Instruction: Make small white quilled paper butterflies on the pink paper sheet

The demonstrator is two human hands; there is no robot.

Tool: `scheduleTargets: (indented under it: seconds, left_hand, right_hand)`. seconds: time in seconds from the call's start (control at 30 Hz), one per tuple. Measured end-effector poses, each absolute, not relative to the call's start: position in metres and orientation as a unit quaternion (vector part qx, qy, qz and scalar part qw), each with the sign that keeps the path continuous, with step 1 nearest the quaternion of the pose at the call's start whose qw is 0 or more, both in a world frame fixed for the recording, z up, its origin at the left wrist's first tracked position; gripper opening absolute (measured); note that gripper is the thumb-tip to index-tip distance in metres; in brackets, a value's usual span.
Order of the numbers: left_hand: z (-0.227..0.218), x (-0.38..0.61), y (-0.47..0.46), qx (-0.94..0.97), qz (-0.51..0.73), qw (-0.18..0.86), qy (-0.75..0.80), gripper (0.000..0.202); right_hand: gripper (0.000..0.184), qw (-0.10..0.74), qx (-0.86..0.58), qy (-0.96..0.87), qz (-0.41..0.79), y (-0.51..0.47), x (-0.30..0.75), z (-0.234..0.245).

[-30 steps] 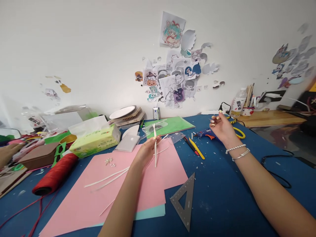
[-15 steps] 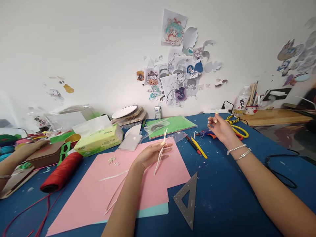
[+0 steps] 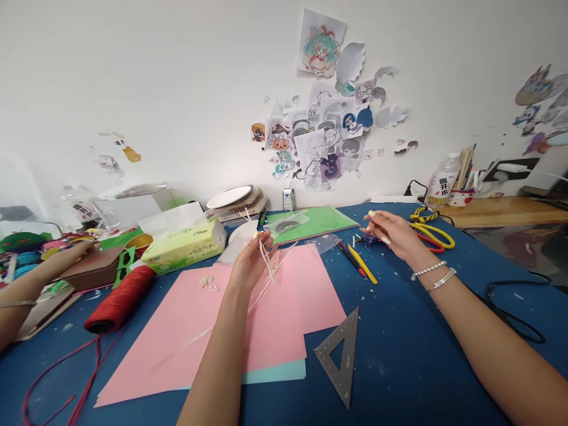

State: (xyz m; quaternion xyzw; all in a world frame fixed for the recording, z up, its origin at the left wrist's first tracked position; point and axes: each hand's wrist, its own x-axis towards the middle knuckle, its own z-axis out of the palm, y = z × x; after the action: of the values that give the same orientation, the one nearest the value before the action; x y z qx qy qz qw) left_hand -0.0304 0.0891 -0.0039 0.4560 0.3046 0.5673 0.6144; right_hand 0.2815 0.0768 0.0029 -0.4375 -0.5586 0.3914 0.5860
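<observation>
My left hand is closed around a thin white ribbon. The ribbon's loops and ends stick out above and beside the fingers, and one long tail trails down over the pink paper. My right hand is raised over the blue table, thumb and fingers drawn together; anything between them is too small to make out. Behind its fingertips, a blue tool is partly hidden. Pearly beads in a flower shape lie on the paper, left of my left forearm.
A set square lies right of the paper, with yellow tweezers farther back. Red cord on a spool and a tissue pack stand left. Another person's hand rests by a brown box.
My left hand has moved left and up with the ribbon, turning so its fingers curl more. My right hand has shifted slightly left and down, its fingers angled toward the left. The view has shifted slightly.
</observation>
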Motion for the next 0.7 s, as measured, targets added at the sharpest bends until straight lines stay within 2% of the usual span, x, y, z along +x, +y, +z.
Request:
scheduleTargets:
  seconds: [0.17, 0.27, 0.5, 0.6, 0.7]
  left_hand:
    - [0.005, -0.02, 0.076, 0.557, 0.419, 0.625, 0.352, 0.017]
    - [0.021, -0.018, 0.066, 0.605, 0.365, 0.596, 0.381, 0.018]
    - [0.045, -0.061, 0.068, 0.657, 0.404, 0.383, 0.509, 0.017]
    - [0.038, -0.072, 0.071, 0.699, 0.348, 0.297, 0.549, 0.016]
    - [0.021, -0.069, 0.073, 0.741, 0.258, 0.256, 0.565, 0.013]
  right_hand:
    - [0.024, 0.55, -0.489, -0.58, 0.349, 0.077, 0.278, 0.001]
    - [0.023, 0.514, -0.514, -0.594, 0.345, 0.077, 0.276, 0.001]
    - [0.023, 0.426, -0.547, -0.626, 0.358, 0.074, 0.263, 0.0]
    - [0.023, 0.396, -0.558, -0.634, 0.361, 0.074, 0.26, -0.002]
    - [0.023, 0.381, -0.561, -0.64, 0.361, 0.075, 0.258, -0.004]
